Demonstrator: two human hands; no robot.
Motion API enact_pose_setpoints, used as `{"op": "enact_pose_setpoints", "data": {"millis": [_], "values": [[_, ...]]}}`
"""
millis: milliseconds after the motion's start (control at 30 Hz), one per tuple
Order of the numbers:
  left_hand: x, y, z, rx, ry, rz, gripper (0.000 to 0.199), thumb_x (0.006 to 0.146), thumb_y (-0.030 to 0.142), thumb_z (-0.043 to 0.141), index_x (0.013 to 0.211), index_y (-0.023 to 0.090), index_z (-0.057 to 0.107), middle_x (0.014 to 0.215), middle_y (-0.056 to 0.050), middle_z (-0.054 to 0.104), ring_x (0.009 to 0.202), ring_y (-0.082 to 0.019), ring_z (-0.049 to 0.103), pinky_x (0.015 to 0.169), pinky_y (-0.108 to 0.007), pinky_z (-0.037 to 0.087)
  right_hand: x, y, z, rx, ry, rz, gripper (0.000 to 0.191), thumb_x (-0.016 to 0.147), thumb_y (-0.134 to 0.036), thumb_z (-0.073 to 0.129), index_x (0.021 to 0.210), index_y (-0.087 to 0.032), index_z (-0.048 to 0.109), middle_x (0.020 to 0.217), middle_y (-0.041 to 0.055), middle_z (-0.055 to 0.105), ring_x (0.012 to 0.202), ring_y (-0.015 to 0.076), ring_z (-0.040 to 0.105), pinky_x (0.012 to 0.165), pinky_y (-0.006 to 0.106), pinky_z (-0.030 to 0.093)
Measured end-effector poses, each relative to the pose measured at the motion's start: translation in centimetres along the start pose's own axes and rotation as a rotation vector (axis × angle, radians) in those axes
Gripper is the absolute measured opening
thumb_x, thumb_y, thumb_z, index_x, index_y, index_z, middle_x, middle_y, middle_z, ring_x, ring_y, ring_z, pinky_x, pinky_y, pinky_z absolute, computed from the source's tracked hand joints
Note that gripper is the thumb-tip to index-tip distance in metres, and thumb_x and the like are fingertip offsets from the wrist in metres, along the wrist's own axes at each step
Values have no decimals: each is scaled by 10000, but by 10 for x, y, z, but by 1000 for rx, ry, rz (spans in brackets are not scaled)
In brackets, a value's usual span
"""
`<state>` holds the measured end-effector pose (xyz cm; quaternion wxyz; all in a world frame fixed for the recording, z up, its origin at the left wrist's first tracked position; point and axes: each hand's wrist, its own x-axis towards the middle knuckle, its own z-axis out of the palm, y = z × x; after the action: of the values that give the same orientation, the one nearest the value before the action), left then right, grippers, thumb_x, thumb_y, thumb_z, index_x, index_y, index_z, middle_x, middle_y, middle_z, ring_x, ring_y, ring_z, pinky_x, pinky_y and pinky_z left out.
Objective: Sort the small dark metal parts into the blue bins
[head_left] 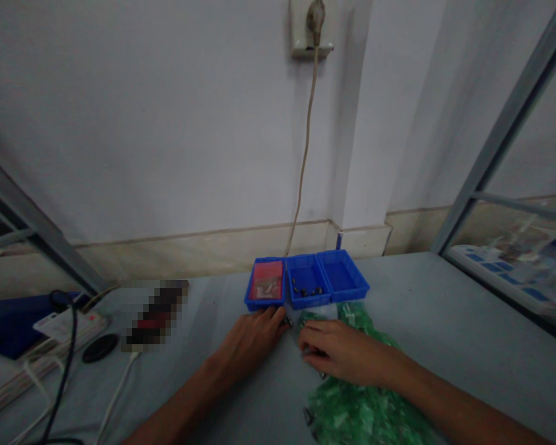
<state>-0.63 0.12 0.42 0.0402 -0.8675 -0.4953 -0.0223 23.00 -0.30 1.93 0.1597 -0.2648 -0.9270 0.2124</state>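
My left hand [259, 330] rests just in front of the left blue tray [264, 305], its fingers closed on a small dark metal part [287, 321] at the thumb and fingertips. To its right, my right hand [331, 347] has curled fingers beside the green plastic packing [366, 408]. Something dark shows under those fingers, but I cannot make out what it is. A small metal piece [323, 374] lies just below the right hand, and another metal piece [308, 415] sits at the packing's left edge.
A pink bag [267, 272] with small parts lies in the left tray. Several small dark parts sit in the middle blue tray [308, 303]; the right blue tray [345, 278] adjoins it. A blurred-out phone-like object [160, 312], black disc [101, 348] and cables [115, 395] occupy the left.
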Motion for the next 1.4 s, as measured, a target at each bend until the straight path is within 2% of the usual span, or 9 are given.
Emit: {"op": "enact_pose_setpoints", "data": {"millis": [167,433,567,667,867,1167,1400], "values": [[1,0,1,9,-3,5,178,1042,338,425,1141,228,524,1044,-48,678,905,-239,683,680,-320,557,1,-1,-1,59,-4,-19,138,932,-148,572,1043,-200,636,1019,44,641,927,173,621,808,255,477],[0,2,-4,6,-16,1,172,1044,324,422,1141,227,527,1056,-47,679,903,-224,684,683,-300,552,-1,0,-2,-36,-3,-29,210,911,-226,652,1115,-199,615,1105,69,621,1058,214,596,914,306,459],[0,0,-1,5,-12,1,172,1043,330,423,1146,233,520,1077,-48,675,910,-227,681,680,-306,551,-2,2,0,-141,-38,27,128,940,-321,621,1002,-210,612,941,42,672,878,213,642,764,298,469],[0,-2,2,6,2,1,175,1043,345,422,1140,236,520,1066,-45,672,915,-230,679,689,-313,550,-3,4,4,-196,-58,33,99,953,-309,592,941,-212,602,880,30,684,785,199,648,683,283,443],[-1,-2,5,11,10,12,174,1046,335,416,1146,234,516,1061,-48,673,910,-229,678,693,-310,546,0,3,4,-206,-24,-25,86,986,-229,517,973,-202,597,925,42,695,840,188,651,733,281,443],[1,1,-2,12,-24,-4,178,1037,322,433,1148,225,533,1073,-50,674,901,-241,685,679,-334,565,0,5,0,-302,34,44,126,1007,-252,470,963,-205,578,911,45,694,812,201,651,691,300,435],[1,2,-5,11,-27,1,187,1041,322,428,1159,223,534,1081,-58,670,927,-225,680,706,-308,563,0,3,-3,-280,-17,39,149,1018,-297,482,947,-205,575,929,37,690,836,201,658,706,298,447]]}}
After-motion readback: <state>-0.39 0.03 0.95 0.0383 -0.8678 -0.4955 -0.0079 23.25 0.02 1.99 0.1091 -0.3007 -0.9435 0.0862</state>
